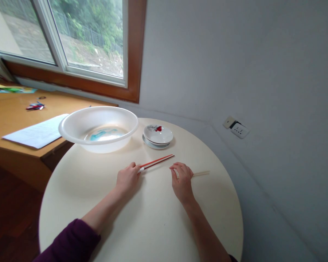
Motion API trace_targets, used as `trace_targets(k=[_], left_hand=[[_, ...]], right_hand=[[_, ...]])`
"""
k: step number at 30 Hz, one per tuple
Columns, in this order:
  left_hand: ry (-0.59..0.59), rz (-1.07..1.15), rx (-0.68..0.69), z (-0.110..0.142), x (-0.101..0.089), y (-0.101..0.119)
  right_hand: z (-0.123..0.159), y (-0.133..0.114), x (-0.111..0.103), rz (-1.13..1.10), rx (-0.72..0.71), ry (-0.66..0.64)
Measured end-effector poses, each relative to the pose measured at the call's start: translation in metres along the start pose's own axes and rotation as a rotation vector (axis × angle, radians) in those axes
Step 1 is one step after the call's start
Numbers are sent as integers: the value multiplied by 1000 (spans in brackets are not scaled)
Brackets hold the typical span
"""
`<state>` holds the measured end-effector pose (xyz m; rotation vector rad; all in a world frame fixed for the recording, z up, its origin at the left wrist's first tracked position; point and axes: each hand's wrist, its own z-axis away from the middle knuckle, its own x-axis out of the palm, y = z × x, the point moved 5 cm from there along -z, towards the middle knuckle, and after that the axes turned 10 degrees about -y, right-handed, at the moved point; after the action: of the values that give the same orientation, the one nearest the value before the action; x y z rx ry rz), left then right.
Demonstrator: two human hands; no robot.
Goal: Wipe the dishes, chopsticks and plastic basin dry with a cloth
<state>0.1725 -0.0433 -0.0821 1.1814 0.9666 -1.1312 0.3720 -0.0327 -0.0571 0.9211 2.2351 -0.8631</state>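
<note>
Cream worktop [153, 225] carries a basin [98, 128] beyond the left grip [128, 178], saucers [157, 135] beside it. Left grip pinches red chopsticks [158, 161] at their white end. Right grip [182, 181] is curled over pale chopsticks [200, 173] that jut rightward.

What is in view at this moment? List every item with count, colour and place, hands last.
round table: 1, cream, under both hands
basin: 1, translucent white, far left of table, blue patch inside
small dishes: a stack, exact count unclear, white with red mark, right of basin
red chopsticks: 2, red with white ends, on table, at left fingertips
pale chopsticks: count unclear, cream, on table, under right fingers
desk: 1, tan wood, left
paper sheet: 1, white, on desk
wall socket: 1, white, right wall
window: wood frame, rear
left hand: touching red chopsticks
right hand: on pale chopsticks
</note>
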Motion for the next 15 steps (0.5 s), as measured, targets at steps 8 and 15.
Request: trace_targets(k=[8,15], left_hand=[[-21,5,7,-1,-3,1],[-33,0,2,-2,-5,1]], right_hand=[[0,1,1,-10,-10,-9],[0,0,2,-16,-1,-16]])
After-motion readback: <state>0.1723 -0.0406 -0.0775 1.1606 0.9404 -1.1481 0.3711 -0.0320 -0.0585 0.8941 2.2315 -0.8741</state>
